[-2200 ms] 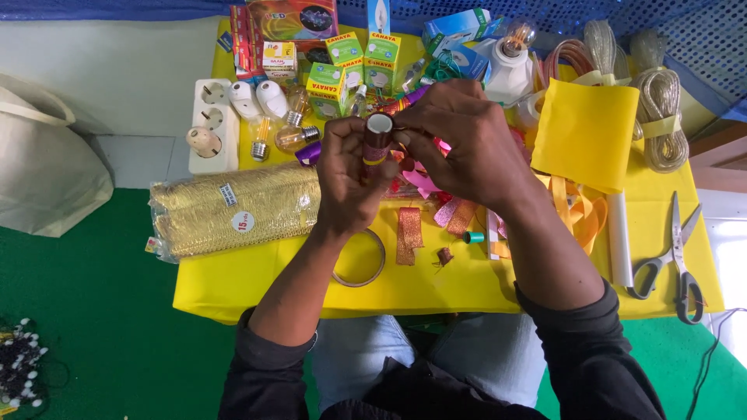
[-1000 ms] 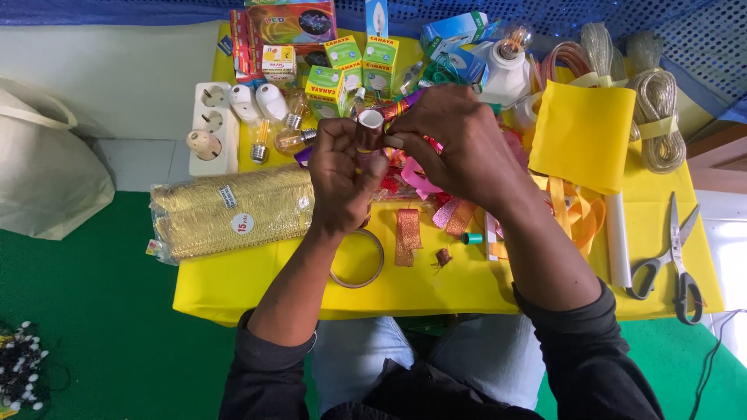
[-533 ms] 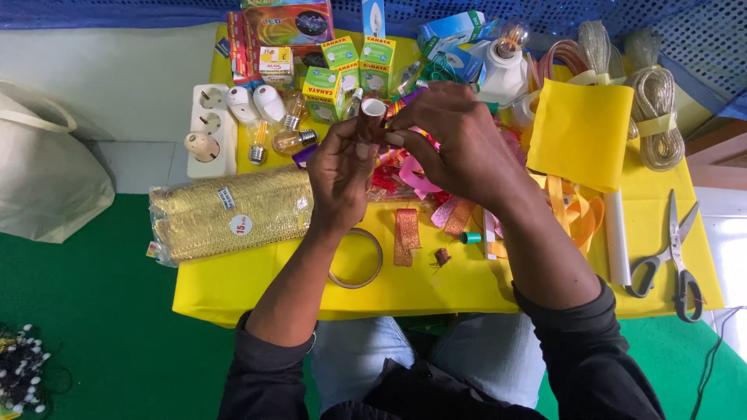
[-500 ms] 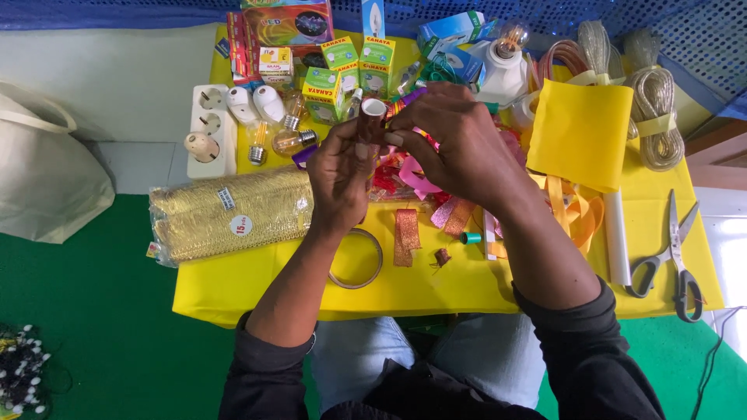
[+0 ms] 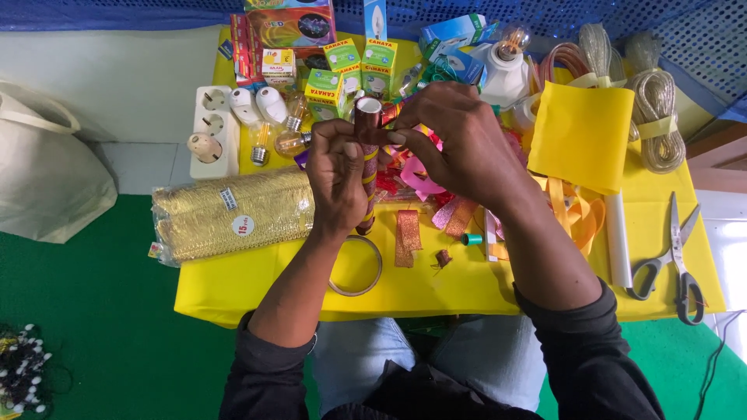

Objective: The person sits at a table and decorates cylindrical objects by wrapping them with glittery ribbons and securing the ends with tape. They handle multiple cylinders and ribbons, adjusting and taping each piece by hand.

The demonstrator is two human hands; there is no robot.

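The glittery red tube (image 5: 367, 155) is standing nearly upright between my two hands, above the middle of the yellow table (image 5: 436, 288). I am wrapping my left hand (image 5: 336, 179) around its shaft, fingers curled closed on it, so that only the open top end and the foot of the tube are showing. My right hand (image 5: 459, 144) is reaching across from the other side, its fingertips pinching narrowly at the tube's top rim. Right behind my right hand a heap of pink, red and orange ribbon scraps (image 5: 424, 175) is lying on the table. Just below my left wrist a clear ring of tape (image 5: 356, 267) is resting flat, and a short strip of copper glitter ribbon (image 5: 406, 237) is lying beside it. To the outer side of my left hand a packet of gold trim (image 5: 226, 214) is sitting. Beyond my left hand, loose light bulbs (image 5: 272, 124) are lying beside a white socket strip (image 5: 208, 132). Well away past my right forearm, a pair of scissors (image 5: 677, 257) is lying near the table's edge, with a yellow sheet (image 5: 583, 136) further up.
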